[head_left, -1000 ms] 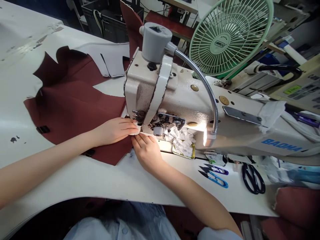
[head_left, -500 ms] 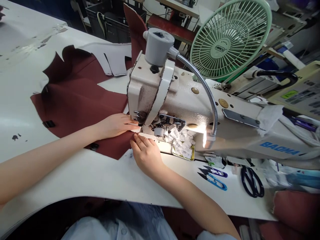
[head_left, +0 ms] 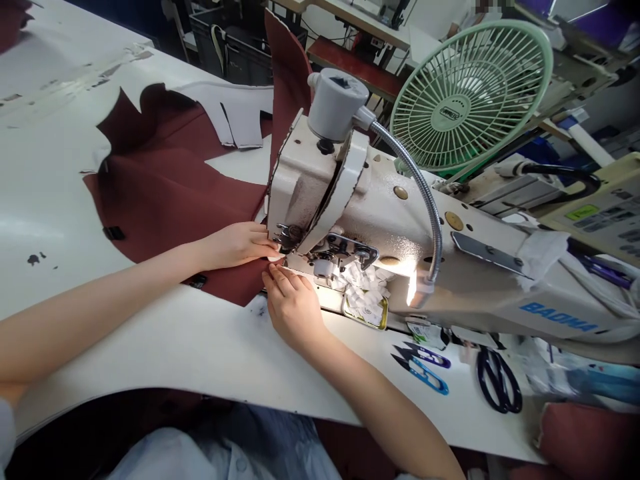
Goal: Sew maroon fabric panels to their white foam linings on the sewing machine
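Observation:
A broad maroon fabric panel [head_left: 185,190] with black clips at its edge lies under the head of a sewing machine [head_left: 295,160]. My left hand [head_left: 237,245] rests on the panel left of the needle area, its fingers closed at the fabric, with a small white piece at the fingertips. In front of the presser area, my right hand [head_left: 295,307] lies with fingers stretched flat over the fabric's near edge. The two sets of fingertips are close together. The machine head partly hides the needle and the stitching spot.
Beside the machine bed stands a small tin [head_left: 367,313] of white pieces. Blue thread snips [head_left: 427,375], purple snips [head_left: 433,357] and black-handled scissors [head_left: 497,380] lie to the right. A lit lamp [head_left: 420,290] and a green fan [head_left: 470,100] are near the machine.
The whole view has shifted slightly. My left fingers have drawn in a little at the fabric by the needle area; my right hand stays nearly in place.

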### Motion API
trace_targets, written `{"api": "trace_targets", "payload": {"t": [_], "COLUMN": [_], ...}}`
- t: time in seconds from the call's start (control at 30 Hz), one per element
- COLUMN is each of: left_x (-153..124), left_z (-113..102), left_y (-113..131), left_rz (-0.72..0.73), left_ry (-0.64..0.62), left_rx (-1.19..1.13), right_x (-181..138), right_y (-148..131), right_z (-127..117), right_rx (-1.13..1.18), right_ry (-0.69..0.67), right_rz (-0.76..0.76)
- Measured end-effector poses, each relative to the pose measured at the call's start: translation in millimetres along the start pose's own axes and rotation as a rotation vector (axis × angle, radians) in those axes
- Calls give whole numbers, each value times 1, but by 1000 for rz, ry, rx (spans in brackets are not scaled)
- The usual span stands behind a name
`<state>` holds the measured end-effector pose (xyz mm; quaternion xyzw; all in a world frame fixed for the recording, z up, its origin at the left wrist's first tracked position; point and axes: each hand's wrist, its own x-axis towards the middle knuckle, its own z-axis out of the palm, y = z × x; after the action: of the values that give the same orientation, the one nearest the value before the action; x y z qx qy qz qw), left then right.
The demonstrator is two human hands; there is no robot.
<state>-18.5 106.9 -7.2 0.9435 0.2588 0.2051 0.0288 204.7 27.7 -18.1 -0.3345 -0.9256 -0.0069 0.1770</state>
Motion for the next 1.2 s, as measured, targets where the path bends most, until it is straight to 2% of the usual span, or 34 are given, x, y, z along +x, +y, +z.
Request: {"api": "trace_targets", "payload": {"t": [0.3,0.43,0.6,0.8,0.9,1.07,1.2], "left_x": [6,10,9,12,14,9,7], "left_z": [9,7,0,0,1,-2,-7], "left_y": [10,12,9,14,13,0,0], "left_rz": [-27,-6,-17,71,89,46,100], "left_ry": [-92,-49,88,-23,-6,99,28], "left_rx": [56,102,91,155,180,209,177], "right_x": [3,3,0,5,7,5,5], "right_y": [3,3,0,0,2,0,0], "right_z": [-1,-1,1,0,0,-1,-1], "right_rx": [-25,-14,31,15,13,32,24], "right_ry": [-27,-37,-4,10,13,14,18], "right_rz": [41,56,12,27,39,44,30]}}
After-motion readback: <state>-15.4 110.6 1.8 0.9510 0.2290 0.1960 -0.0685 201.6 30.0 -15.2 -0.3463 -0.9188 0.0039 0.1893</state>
